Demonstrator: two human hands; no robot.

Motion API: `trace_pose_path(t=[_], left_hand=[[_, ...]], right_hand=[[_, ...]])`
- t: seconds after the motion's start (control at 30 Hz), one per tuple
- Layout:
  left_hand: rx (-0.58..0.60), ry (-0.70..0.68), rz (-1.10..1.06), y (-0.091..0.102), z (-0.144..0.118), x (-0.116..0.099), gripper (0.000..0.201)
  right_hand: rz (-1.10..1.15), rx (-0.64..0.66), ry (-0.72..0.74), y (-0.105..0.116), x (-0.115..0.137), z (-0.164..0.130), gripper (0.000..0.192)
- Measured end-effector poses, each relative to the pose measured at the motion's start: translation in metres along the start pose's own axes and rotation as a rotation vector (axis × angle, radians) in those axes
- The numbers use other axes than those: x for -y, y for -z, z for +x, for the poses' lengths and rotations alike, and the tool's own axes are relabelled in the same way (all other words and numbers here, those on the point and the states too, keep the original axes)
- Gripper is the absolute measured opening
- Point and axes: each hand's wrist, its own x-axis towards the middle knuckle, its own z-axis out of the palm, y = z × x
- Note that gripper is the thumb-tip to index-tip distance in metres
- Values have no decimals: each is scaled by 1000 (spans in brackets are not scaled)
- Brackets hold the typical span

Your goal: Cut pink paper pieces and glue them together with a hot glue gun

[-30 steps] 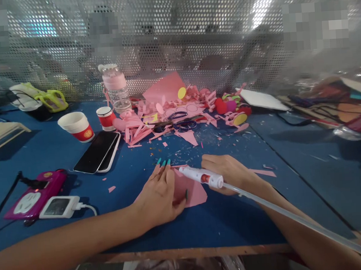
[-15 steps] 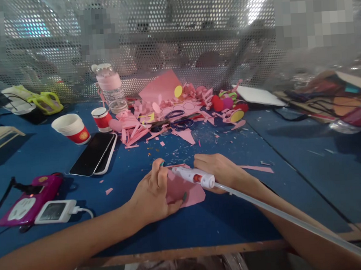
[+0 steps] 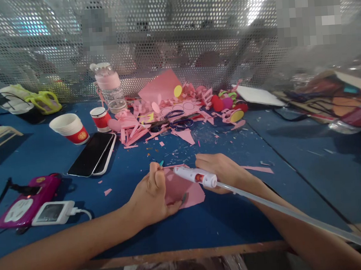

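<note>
My left hand (image 3: 152, 198) grips the left side of a folded pink sheet (image 3: 193, 195), paper or thin felt; its thumb rests on the near part and the fingers curl at the far edge. My right hand (image 3: 216, 171) is closed around a white hot glue gun (image 3: 192, 175), whose nozzle points left over the sheet's far edge near my left fingertips. A long translucent glue stick (image 3: 264, 201) runs out of the gun's back across my right forearm. The gun's grip and most of my right fingers are hidden.
Pink scraps (image 3: 131, 128), scissors (image 3: 179, 120) and red pom-poms (image 3: 217, 103) lie beyond my hands. Left stand phones (image 3: 91, 154), paper cups (image 3: 68, 125), a water bottle (image 3: 110, 88) and a purple power strip (image 3: 28, 201). A perforated metal screen (image 3: 175, 41) borders the back.
The glue gun's nozzle has shifted slightly right along the sheet's far edge. My left hand keeps its hold, and the view has moved a little.
</note>
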Motion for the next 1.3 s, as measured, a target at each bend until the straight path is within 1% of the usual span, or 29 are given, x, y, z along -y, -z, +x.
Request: trace_pose_path(t=[0.1, 0.23, 0.33, 0.47, 0.67, 0.77, 0.97, 1.2, 1.3], left_hand=[[0, -3, -1, 0, 0, 0, 43], [17, 25, 8, -1, 0, 0, 45], [13, 10, 23, -1, 0, -1, 46], [25, 1, 25, 0, 0, -1, 46], [49, 29, 2, 1, -2, 0, 44], [42, 22, 10, 1, -1, 0, 44], [31, 6, 56, 3, 1, -1, 45], [29, 10, 39, 3, 1, -2, 44], [20, -5, 38, 3, 1, -2, 44]], right_hand=[[-12, -8, 16, -2, 3, 4, 11], [-30, 15, 23, -3, 5, 8, 12], [-16, 24, -15, 1, 3, 4, 11], [-2, 30, -55, 5, 0, -2, 14], [-28, 46, -25, 2, 8, 9, 13], [-26, 51, -36, 2, 9, 10, 13], [6, 32, -64, 6, 0, -1, 12], [9, 37, -31, 4, 6, 7, 16], [14, 44, -39, 7, 4, 3, 16]])
